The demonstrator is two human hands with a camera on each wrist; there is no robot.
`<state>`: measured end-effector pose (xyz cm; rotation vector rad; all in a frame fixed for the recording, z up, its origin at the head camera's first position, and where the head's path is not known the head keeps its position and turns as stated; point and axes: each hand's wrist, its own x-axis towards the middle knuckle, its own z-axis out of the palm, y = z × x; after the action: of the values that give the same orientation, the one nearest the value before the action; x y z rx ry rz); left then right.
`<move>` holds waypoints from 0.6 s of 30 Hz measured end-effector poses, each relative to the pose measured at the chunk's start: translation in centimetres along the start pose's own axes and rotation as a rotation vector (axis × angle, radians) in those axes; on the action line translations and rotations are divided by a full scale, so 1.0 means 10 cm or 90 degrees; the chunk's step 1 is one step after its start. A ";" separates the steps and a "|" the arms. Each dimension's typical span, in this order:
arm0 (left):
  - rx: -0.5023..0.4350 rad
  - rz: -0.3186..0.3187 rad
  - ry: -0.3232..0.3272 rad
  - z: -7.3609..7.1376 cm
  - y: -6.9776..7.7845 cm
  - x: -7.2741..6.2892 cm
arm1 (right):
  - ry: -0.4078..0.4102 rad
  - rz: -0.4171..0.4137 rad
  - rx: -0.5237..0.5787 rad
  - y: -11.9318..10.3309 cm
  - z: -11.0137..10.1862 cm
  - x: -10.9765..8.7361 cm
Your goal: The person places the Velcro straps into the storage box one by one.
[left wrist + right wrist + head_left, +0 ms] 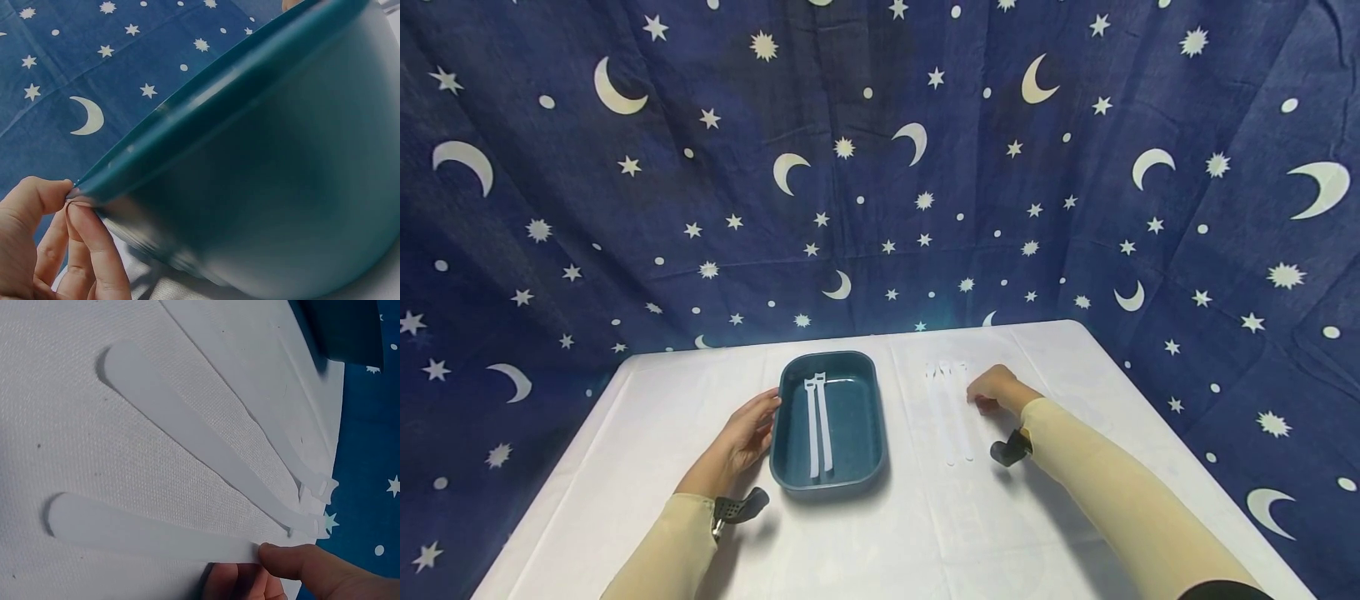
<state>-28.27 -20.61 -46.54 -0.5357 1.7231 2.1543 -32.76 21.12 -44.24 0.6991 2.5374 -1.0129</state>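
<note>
My left hand (747,433) pinches the left rim of a dark teal rectangular tray (857,425), thumb on top and fingers below. Inside the tray lie two white strap cable ties (825,427), side by side, their slotted heads toward the far end. Over on the right, my right hand (1000,390) pinches one white cable tie (150,537) near its head, between the thumb and curled fingers; the head is hidden by the hand. Next to it on the cloth lie two more cable ties (181,434), roughly parallel, with slotted heads pointing away from me.
A white cloth covers the table (895,550). Behind it and along both sides hangs a dark blue curtain (880,225) with moons and stars. A black camera mount (741,506) sticks out from the left wrist and another (1011,450) from the right.
</note>
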 end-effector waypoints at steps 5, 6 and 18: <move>-0.003 -0.005 0.000 0.00 0.00 -0.01 | -0.022 -0.006 0.019 0.02 -0.02 0.00; -0.003 -0.006 -0.001 0.00 -0.01 -0.01 | -0.028 -0.008 0.027 0.02 -0.03 0.00; -0.004 0.000 -0.004 0.01 0.00 -0.02 | -0.118 -0.002 0.143 0.04 -0.16 -0.11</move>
<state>-28.11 -20.54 -46.44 -0.5295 1.7134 2.1588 -31.84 22.15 -42.87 0.6280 2.2905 -1.3133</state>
